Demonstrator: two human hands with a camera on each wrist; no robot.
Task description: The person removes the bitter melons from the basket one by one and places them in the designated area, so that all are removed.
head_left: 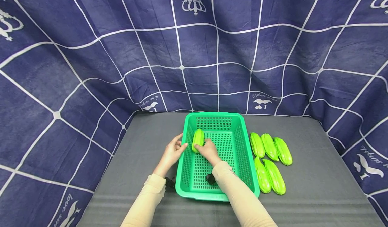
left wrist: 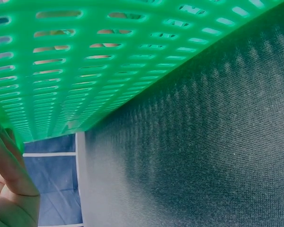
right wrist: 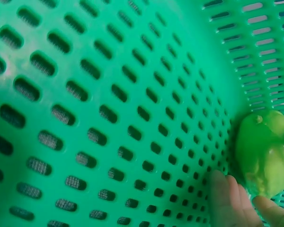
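A light-green ridged gourd [head_left: 198,137] lies lengthwise inside the green plastic basket [head_left: 248,166], close to its left wall. My right hand [head_left: 209,152] holds the gourd's near end, with the thumb on one side and the fingers on the other; in the right wrist view those fingers [right wrist: 229,198] are low, by the basket's slotted floor. At the basket's left side, my left hand [head_left: 171,153] grips the rim, its thumb over the edge and its fingers along the outer wall. Part of that left hand [left wrist: 12,189] shows beside the slotted wall in the left wrist view.
Right of the basket, several similar gourds [head_left: 276,176] lie in two rows on the grey tabletop [head_left: 315,186]. A blue curtain with white grid lines [head_left: 200,52] hangs behind and along both sides of the table.
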